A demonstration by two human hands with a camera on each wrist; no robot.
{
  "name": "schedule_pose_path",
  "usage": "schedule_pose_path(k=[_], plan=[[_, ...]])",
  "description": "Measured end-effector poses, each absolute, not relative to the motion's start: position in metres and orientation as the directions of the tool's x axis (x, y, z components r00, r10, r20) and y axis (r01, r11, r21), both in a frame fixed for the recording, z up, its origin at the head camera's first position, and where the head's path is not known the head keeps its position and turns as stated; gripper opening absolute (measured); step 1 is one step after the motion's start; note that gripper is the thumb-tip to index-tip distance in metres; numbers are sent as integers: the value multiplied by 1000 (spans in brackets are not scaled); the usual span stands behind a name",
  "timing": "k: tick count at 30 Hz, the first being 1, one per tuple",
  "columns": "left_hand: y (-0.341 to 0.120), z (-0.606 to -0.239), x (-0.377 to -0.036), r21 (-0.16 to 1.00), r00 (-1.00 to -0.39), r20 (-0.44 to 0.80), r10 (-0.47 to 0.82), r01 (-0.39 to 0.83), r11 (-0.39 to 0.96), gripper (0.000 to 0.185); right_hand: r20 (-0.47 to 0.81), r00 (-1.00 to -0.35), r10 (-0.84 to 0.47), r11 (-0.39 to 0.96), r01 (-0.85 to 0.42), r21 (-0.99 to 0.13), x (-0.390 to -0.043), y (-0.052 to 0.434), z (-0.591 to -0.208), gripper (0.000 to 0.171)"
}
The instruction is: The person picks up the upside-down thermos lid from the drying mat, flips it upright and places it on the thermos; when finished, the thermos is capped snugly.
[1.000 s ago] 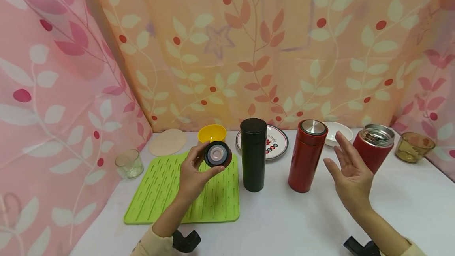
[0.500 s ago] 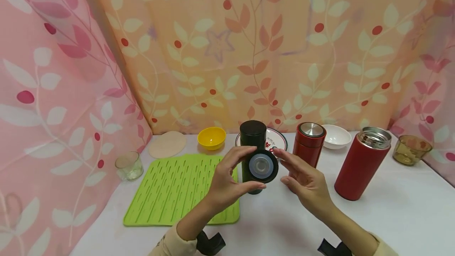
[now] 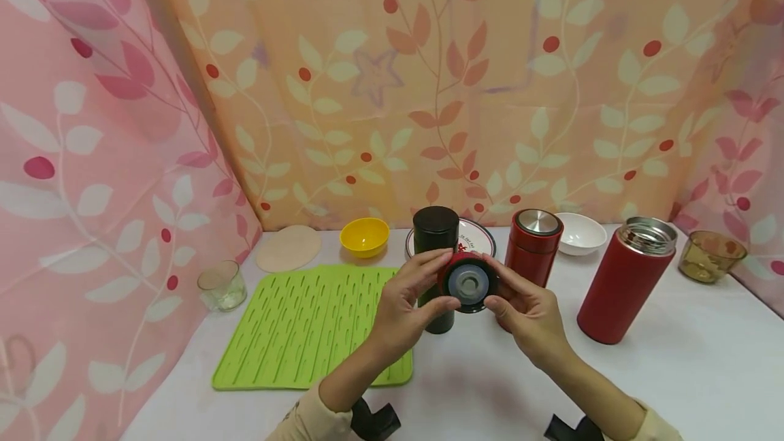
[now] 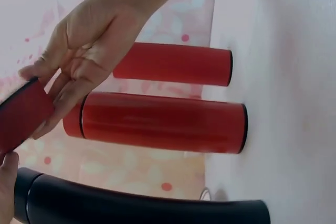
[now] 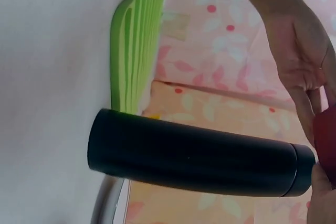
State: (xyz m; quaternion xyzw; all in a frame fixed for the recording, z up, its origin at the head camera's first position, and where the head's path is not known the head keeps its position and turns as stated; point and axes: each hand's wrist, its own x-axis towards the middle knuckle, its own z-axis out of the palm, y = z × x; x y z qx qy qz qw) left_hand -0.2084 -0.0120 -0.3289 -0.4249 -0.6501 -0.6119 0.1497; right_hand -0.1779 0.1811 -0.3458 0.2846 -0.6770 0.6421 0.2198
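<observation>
A round red lid (image 3: 468,282) with a black inside and a grey seal is held up in front of me, its underside facing me. My left hand (image 3: 446,281) pinches its left rim between thumb and fingers. From the other side my right hand (image 3: 493,286) grips the right rim. The lid hangs above the white table between a black flask (image 3: 435,243) and a closed red flask (image 3: 531,240). A second red flask (image 3: 625,284) stands open at the right, its steel mouth bare. In the left wrist view the lid (image 4: 21,119) shows under my right hand's fingers (image 4: 58,85).
A green ridged mat (image 3: 306,325) lies at the left front. Behind stand a yellow bowl (image 3: 364,235), a beige round coaster (image 3: 288,248), a printed plate (image 3: 478,240) and a white bowl (image 3: 582,233). A clear glass (image 3: 222,284) is far left, an amber glass bowl (image 3: 710,256) far right. Curtains close in three sides.
My left hand carried the lid rightwards from above the mat to in front of the flasks. My right hand came in from the right and took hold of the lid's other side.
</observation>
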Motion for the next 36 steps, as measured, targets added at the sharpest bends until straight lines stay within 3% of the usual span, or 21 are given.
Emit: schedule_pose_path(k=[3,6,10,16,19,21,25,28,30,32,36], plan=[[-12,-330,-209,753,-680,645,348,645,-133,47,713,-691,-119,12,-719,-695,-180,182,-346,57],[-12,-331,-209,771,-700,626,344,621,-139,45,757,-636,-148,-16,-764,-645,-183,184,-347,58],[-12,-334,-209,703,-633,692,348,701,-122,42,730,-666,-157,9,-740,-673,-184,185,-348,53],[-13,-335,-209,488,-432,831,352,869,-85,40,600,-759,-251,-64,-606,-793,-187,191,-352,52],[-14,-333,-209,432,-375,852,365,898,-87,40,570,-776,-271,-99,-567,-818,-186,193,-352,54],[-13,-332,-207,450,-387,847,366,887,-105,41,568,-783,-252,-83,-567,-819,-184,193,-351,54],[-8,-332,-201,609,-540,767,345,783,-129,48,608,-767,-202,-9,-620,-785,-179,190,-349,54],[-5,-333,-197,737,-670,665,331,659,-149,56,693,-695,-194,-11,-704,-710,-178,187,-349,59],[-5,-332,-196,773,-704,628,331,614,-159,59,759,-621,-198,-33,-769,-638,-179,185,-350,63],[-6,-332,-197,765,-692,636,341,622,-164,62,815,-541,-206,-63,-824,-563,-181,184,-349,66],[-7,-330,-199,688,-596,707,381,705,-173,66,866,-445,-228,-116,-871,-478,-183,182,-348,67]])
